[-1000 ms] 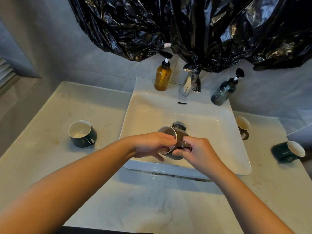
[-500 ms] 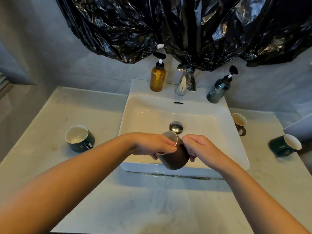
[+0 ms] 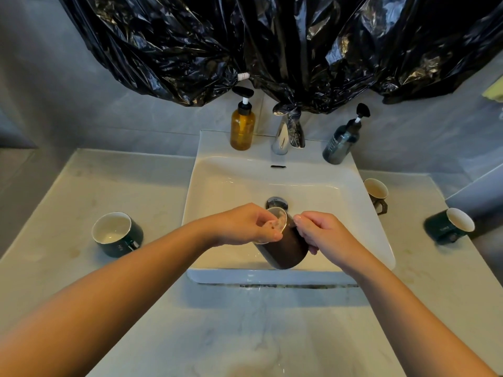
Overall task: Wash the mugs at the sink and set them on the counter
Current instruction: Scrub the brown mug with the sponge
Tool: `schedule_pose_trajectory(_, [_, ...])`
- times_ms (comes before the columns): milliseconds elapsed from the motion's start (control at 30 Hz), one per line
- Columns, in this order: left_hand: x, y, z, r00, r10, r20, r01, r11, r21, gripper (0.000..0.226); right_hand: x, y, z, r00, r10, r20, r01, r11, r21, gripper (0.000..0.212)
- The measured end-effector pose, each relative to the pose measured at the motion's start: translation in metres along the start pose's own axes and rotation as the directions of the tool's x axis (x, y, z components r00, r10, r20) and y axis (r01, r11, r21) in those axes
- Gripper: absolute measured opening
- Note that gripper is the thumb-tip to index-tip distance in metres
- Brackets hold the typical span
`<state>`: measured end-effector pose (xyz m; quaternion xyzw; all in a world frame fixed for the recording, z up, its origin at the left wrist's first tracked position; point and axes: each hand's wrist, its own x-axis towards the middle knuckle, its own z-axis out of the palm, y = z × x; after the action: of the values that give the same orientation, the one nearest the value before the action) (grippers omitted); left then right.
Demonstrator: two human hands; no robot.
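Brown mug (image 3: 285, 251) tilted | left hand (image 3: 245, 224) reaches inside | right hand (image 3: 324, 232) grips side

Both bare forearms reach in from the lower corners and meet ahead of the body. The left hand (image 3: 245, 224) is palm-down, its fingers (image 3: 268, 232) curled over the mug (image 3: 285, 253) rim, with the tips inside the mouth. The right hand (image 3: 324, 235) grips the mug's far side, knuckles up and fingers wrapped out of sight behind it. The two hands sit close together, with only the mug between them.
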<state>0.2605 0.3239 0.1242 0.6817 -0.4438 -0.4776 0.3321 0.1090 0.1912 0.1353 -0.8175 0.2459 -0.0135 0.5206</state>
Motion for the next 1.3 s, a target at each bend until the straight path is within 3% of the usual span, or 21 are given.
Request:
schedule_pose_trajectory(100, [-0.001,0.002,-0.004,0.97,-0.059,0.237,0.07,0.997,-0.036,0.03,0.001,-0.002,0.002,1.0,-0.005,0.005,0.005,0.999,0.035,0.041])
schedule_pose_trajectory(167, [0.001,-0.002,-0.004,0.922,-0.137,0.363,0.182,0.979,-0.092,0.048,0.001,-0.003,0.003,0.999,-0.007,0.038,0.007,1.0,0.018,0.046])
schedule_pose_trajectory(267, [0.005,-0.008,-0.005,0.866,-0.185,0.464,0.249,0.965,-0.08,0.064,-0.002,-0.003,0.005,0.998,0.013,0.059,-0.011,1.0,-0.029,0.048])
schedule_pose_trajectory(333, [0.005,-0.008,-0.005,0.892,-0.129,0.434,0.186,0.978,-0.092,0.053,-0.002,-0.001,0.004,0.999,0.028,0.042,-0.029,1.0,0.007,0.044])
schedule_pose_trajectory(433, [0.002,0.002,-0.003,0.962,-0.053,0.267,0.063,0.997,-0.032,0.027,-0.003,0.003,-0.001,0.998,0.05,0.025,-0.051,0.998,0.039,0.039])
schedule_pose_trajectory(567, [0.005,0.005,0.0,0.994,0.046,0.097,-0.059,0.989,0.133,0.031,-0.003,0.004,-0.003,0.999,0.045,-0.012,-0.046,0.999,-0.01,0.039])
schedule_pose_trajectory(633, [0.004,0.006,-0.001,0.992,0.048,0.117,-0.07,0.978,0.195,0.03,-0.001,0.002,-0.004,0.998,0.052,-0.036,-0.053,0.999,-0.008,0.04])
schedule_pose_trajectory(800, [-0.001,0.011,-0.002,0.928,-0.072,0.365,-0.044,0.953,0.299,0.017,0.002,0.001,-0.005,0.997,0.071,-0.03,-0.068,0.994,0.084,0.04])
schedule_pose_trajectory(867, [-0.001,0.013,-0.002,0.922,-0.091,0.377,-0.044,0.941,0.336,0.022,0.003,0.001,-0.003,0.997,0.08,-0.023,-0.077,0.991,0.11,0.039])
schedule_pose_trajectory(1033, [-0.001,0.011,-0.005,0.979,-0.001,0.203,-0.053,0.964,0.26,0.006,0.008,0.003,-0.01,0.996,0.091,-0.011,-0.089,0.985,0.149,0.04])
schedule_pose_trajectory(1200, [0.005,0.017,0.005,0.995,0.069,-0.077,-0.052,0.978,0.201,0.026,0.01,0.009,-0.024,0.997,0.078,0.022,-0.081,0.982,0.17,0.04])
schedule_pose_trajectory(1300, [0.008,0.023,0.005,0.999,0.034,-0.02,-0.029,0.976,0.218,0.027,0.01,0.01,-0.033,0.997,0.054,0.047,-0.061,0.983,0.172,0.041])
